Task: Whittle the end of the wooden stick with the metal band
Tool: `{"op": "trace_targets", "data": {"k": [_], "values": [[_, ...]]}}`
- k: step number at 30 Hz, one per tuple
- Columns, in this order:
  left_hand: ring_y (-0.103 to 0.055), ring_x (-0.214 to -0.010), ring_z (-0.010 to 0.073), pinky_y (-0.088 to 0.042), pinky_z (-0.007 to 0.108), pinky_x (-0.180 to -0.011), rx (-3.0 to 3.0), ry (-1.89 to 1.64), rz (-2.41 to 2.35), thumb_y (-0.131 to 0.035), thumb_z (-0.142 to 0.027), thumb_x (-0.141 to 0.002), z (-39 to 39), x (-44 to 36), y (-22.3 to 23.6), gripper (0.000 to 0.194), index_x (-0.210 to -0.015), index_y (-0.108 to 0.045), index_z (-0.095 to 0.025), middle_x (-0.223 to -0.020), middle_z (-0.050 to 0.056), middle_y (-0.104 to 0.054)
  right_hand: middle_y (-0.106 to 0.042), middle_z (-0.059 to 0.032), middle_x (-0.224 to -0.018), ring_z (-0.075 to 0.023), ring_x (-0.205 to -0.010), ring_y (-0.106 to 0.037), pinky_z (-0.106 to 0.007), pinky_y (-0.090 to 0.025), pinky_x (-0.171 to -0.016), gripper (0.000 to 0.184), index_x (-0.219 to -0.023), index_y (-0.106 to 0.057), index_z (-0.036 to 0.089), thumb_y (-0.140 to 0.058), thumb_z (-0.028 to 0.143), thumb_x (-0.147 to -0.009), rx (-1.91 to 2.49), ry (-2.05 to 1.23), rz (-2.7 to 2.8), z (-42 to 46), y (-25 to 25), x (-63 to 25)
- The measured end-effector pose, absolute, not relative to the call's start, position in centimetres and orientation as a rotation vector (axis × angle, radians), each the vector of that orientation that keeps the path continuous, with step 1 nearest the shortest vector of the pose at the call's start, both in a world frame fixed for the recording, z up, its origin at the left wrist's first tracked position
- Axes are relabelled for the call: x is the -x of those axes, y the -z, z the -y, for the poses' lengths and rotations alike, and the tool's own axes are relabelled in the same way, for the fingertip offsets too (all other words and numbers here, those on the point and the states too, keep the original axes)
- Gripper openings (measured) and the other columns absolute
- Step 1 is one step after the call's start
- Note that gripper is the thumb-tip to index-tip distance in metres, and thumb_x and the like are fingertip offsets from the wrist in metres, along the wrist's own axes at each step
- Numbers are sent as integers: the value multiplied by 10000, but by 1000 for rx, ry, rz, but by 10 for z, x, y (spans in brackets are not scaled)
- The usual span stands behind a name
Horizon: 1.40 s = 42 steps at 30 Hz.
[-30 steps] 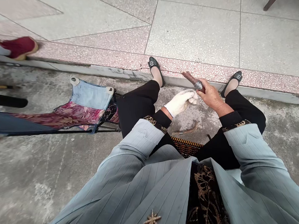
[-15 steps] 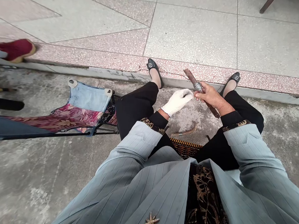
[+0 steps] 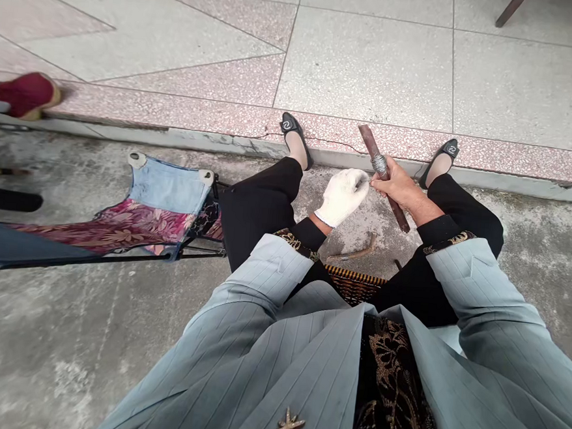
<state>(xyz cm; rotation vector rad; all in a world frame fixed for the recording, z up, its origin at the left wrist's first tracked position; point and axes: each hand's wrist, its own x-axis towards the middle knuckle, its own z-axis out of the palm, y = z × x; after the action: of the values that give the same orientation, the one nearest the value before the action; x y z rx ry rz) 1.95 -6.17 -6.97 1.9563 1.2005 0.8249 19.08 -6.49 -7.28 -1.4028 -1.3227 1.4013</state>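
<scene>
In my right hand (image 3: 399, 186) is a reddish-brown wooden stick (image 3: 368, 140), tilted with its upper end to the left. Silvery wire (image 3: 379, 163) is wound in a thick band around it, just above my fingers. My left hand (image 3: 345, 194) wears a white knit glove. Its fingers curl into a ring close to my right fingertips, beside the wound wire; anything pinched in them is too small to make out. On the concrete below lies a bent piece of wood (image 3: 354, 251).
A folding chair with patched cloth (image 3: 143, 221) stands left of my knee. A woven seat edge (image 3: 354, 284) shows between my legs. My feet rest on the tiled step (image 3: 224, 115). Another person's red shoe (image 3: 30, 94) is at far left.
The stick has turned a little more upright and shifted slightly right. My gloved left hand has rotated upward, its fingers staying near my right fingertips.
</scene>
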Motion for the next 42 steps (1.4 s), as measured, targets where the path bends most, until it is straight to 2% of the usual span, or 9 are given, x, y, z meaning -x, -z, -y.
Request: {"op": "trace_targets", "data": {"k": [4, 8, 12, 19, 23, 27, 30, 35, 42], "values": [[-586, -837, 214, -413, 301, -804, -1776, -815, -1277, -595, -223, -826, 61, -21, 71, 71, -794, -646, -185, -804, 55, -649, -532, 17, -783, -141, -650, -481, -280, -450, -615, 519, -1208, -439, 220, -653, 263, -738, 1489, -1085, 1516, 65, 74, -188], [-523, -641, 137, -407, 268, -657, -1416, -769, -1166, -632, -278, -803, 59, -20, 76, 122, -756, -614, -168, -675, 9, -600, -548, -22, -841, -184, -712, -511, -358, -468, -746, 526, -1300, -441, 210, -596, 260, -801, 1559, -826, 1725, 69, 68, -187], [-503, -566, 97, -446, 259, -629, -989, -754, -841, -692, -359, -781, 62, -19, 81, 233, -765, -573, -159, -629, -16, -555, -547, -34, -835, -212, -742, -530, -387, -470, -776, 528, -1344, -421, 217, -566, 271, -839, 1559, -766, 1791, 73, 67, -186], [-536, -571, 101, -493, 271, -630, -714, -594, -581, -784, -375, -726, 68, -14, 72, 307, -807, -591, -149, -636, -21, -535, -584, -80, -1010, -265, -936, -571, -438, -494, -860, 601, -1392, -395, 224, -590, 295, -828, 1448, -872, 1748, 71, 71, -186], [-551, -603, 98, -482, 248, -640, -922, -713, -667, -752, -372, -753, 68, -16, 69, 272, -780, -613, -140, -656, 3, -589, -587, -81, -1052, -264, -954, -583, -424, -518, -829, 624, -1371, -414, 234, -638, 322, -795, 1427, -967, 1630, 70, 68, -186], [-560, -650, 99, -463, 222, -633, -1119, -813, -877, -704, -379, -780, 66, -17, 67, 250, -838, -653, -141, -722, 16, -636, -603, -66, -1000, -211, -807, -586, -359, -527, -681, 606, -1334, -416, 247, -648, 351, -784, 1434, -1095, 1431, 68, 65, -185], [-576, -687, 108, -472, 228, -665, -1204, -785, -891, -674, -395, -795, 65, -16, 66, 270, -887, -672, -141, -767, 19, -646, -610, -54, -1000, -164, -691, -544, -303, -483, -565, 608, -1306, -408, 267, -665, 401, -771, 1417, -1186, 1348, 68, 65, -185], [-585, -733, 116, -457, 232, -710, -1450, -751, -850, -615, -342, -835, 64, -14, 65, 209, -886, -670, -147, -837, 21, -670, -589, -27, -905, -133, -606, -477, -268, -402, -492, 631, -1236, -421, 272, -710, 494, -722, 1381, -1289, 1331, 66, 67, -187], [-590, -852, 173, -420, 272, -810, -1808, -732, -996, -581, -298, -862, 62, -7, 56, 179, -919, -689, -168, -892, 27, -689, -553, 10, -811, -114, -579, -474, -244, -356, -453, 645, -1154, -425, 251, -787, 407, -643, 1312, -1444, 1228, 66, 62, -193]]}}
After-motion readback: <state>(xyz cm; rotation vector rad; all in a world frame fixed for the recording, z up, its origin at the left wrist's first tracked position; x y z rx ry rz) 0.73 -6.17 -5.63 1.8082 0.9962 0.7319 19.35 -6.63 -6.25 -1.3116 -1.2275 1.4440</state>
